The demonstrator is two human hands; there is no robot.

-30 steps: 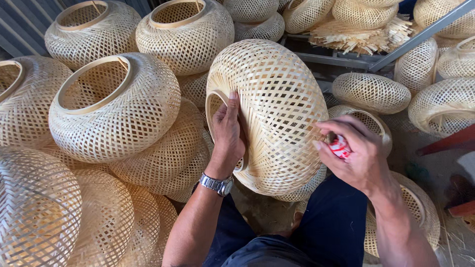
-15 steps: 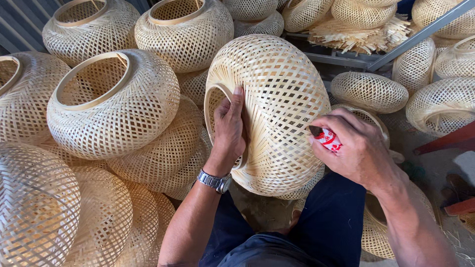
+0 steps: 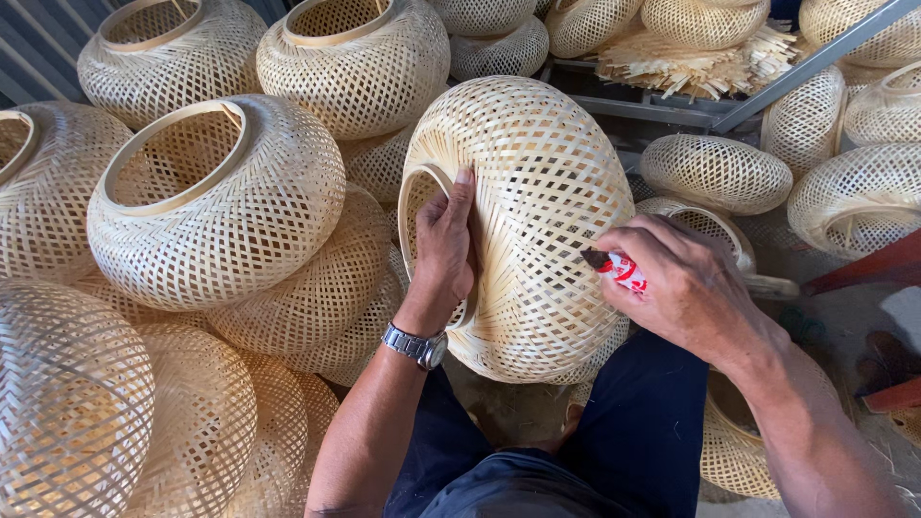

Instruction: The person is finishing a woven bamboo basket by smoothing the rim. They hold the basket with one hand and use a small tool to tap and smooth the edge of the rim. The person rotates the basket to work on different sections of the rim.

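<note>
Woven bamboo shade [image 3: 547, 192] in 2 hands, 1 lighter [image 3: 619, 271]

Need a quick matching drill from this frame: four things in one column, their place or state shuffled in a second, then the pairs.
1. left hand
2. right hand
3. wristwatch
4. bundle of bamboo strips

a. lies at the top, among the stacked baskets
b. grips the rim of the woven basket
c. holds a red and white lighter against the weave
d. sits on the left wrist

Pairs: 1-b, 2-c, 3-d, 4-a
</note>
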